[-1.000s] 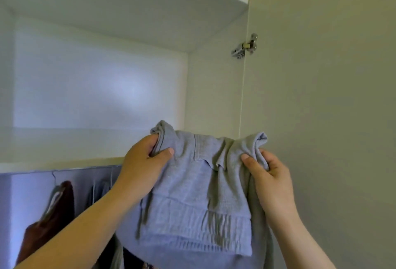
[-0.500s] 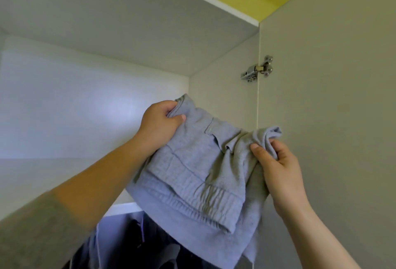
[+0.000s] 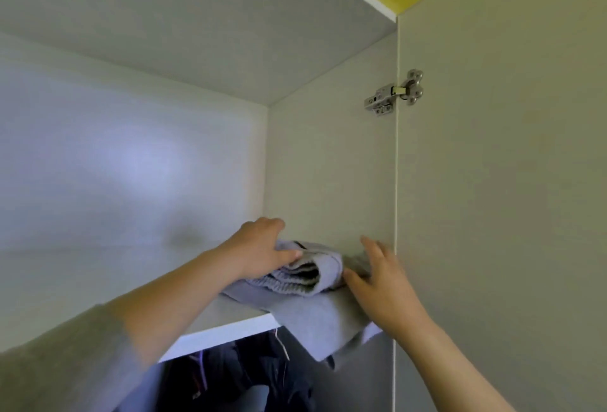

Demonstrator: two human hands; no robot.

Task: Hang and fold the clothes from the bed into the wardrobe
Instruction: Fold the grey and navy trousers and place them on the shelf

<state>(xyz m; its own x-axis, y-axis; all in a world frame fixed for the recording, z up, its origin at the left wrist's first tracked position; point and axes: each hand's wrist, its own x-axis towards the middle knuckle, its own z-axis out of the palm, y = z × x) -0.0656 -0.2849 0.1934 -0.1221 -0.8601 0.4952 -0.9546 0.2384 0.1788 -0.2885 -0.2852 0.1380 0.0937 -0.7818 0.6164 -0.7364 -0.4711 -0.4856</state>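
A folded grey garment (image 3: 312,313) lies on the wardrobe's top shelf (image 3: 223,332), in the right corner against the side wall. Its lower layer hangs over the shelf's front edge. My left hand (image 3: 259,245) lies on top of the bundle with the thumb across the fold; its fingertips are hidden behind the cloth. My right hand (image 3: 384,286) touches the garment's right side with straight, spread fingers.
The open wardrobe door (image 3: 509,181) stands close on the right, held by a metal hinge (image 3: 394,96). Dark clothes (image 3: 246,378) hang below the shelf. The shelf stretches away to the left of the garment.
Both hands lifted the garment and laid it on the top shelf. My right hand has let go of its corner and now touches it with straight fingers.
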